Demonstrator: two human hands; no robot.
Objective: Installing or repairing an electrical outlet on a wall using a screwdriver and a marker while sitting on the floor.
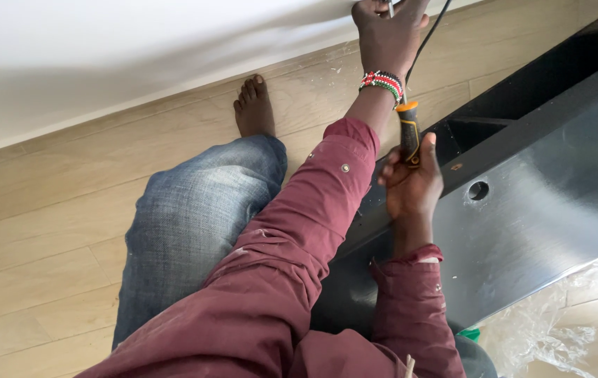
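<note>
Left hand: the left hand [388, 31] is raised to the top edge of the view, at the foot of the white wall [103, 63]. Its fingers are curled shut around something thin there; a black cable [430, 31] runs down from the same spot, but what exactly is pinched I cannot tell. A beaded wristband [382, 82] sits on that wrist.

Right hand: the right hand [411, 185] is closed around the orange and black handle of a screwdriver [408, 131], which stands nearly upright with the handle's orange end pointing up toward the left wrist. Held this way, the tool looks parked in the fist rather than driven into anything, though its tip is hidden.

Screwdriver position: in the right fist, above the near edge of the dark panel, just below the left wrist.

Dark panel: a long black glossy panel [544, 203] lies slanted across the floor at the right, with a round hole [478, 190] in its face and open compartments [481, 129] along its far side. It seems to lie flat so its parts can be reached from above.

Body: the person sits on the pale wood floor [47, 231], one jeans-clad leg [194, 217] stretched toward the wall, bare foot [254, 106] near the skirting. Both arms wear dark red sleeves [292, 245].

Other: crumpled clear plastic wrap [544, 329] lies at the lower right beside the panel.
</note>
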